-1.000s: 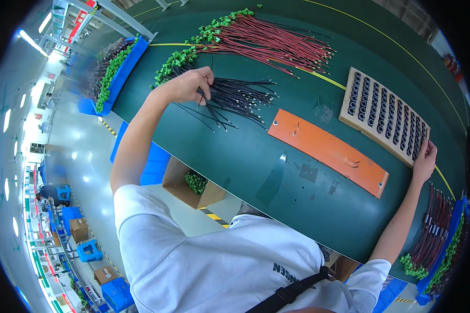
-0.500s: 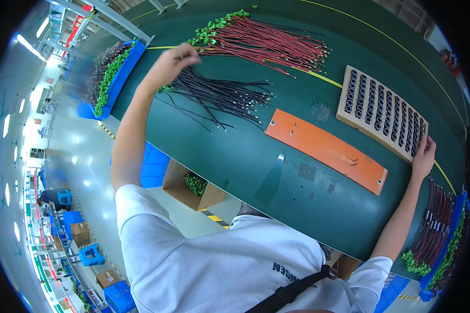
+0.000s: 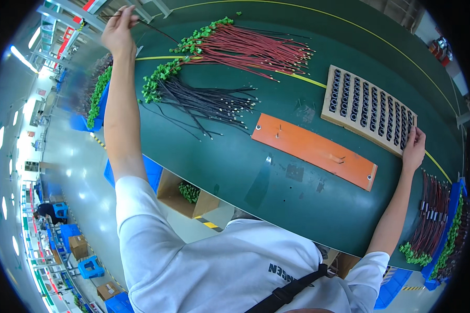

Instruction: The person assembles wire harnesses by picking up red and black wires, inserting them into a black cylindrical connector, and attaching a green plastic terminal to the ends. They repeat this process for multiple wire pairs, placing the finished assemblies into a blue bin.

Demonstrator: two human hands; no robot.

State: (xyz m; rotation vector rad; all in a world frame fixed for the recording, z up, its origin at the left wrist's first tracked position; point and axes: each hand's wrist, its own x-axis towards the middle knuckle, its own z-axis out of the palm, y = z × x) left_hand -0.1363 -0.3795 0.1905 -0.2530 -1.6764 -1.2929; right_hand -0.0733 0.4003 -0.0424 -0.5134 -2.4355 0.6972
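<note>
My left hand [image 3: 119, 35] is raised at the far left, its fingers pinched on a thin black wire [image 3: 163, 33]. The wire trails rightward over the table towards the green connectors. Below lies a bundle of black wires [image 3: 206, 99] with green connectors [image 3: 154, 83] at its left end. A bundle of red wires [image 3: 256, 49] with green connectors spreads farther back. My right hand [image 3: 414, 149] is at the right end of a beige tray [image 3: 335, 116] holding rows of black rings [image 3: 372, 107]. Its fingers are closed together by the last rings; what they pinch is hidden.
An orange board [image 3: 313, 151] with upright metal pins lies on the green table [image 3: 219, 161]. Blue bins of wires with green connectors stand at the left [image 3: 102, 104] and right [image 3: 449, 235]. A cardboard box [image 3: 185, 201] sits below the near edge.
My left hand has moved up and left from the black bundle, drawing a black wire with it. My right hand stays at the tray's right end. The whole view has shifted slightly.
</note>
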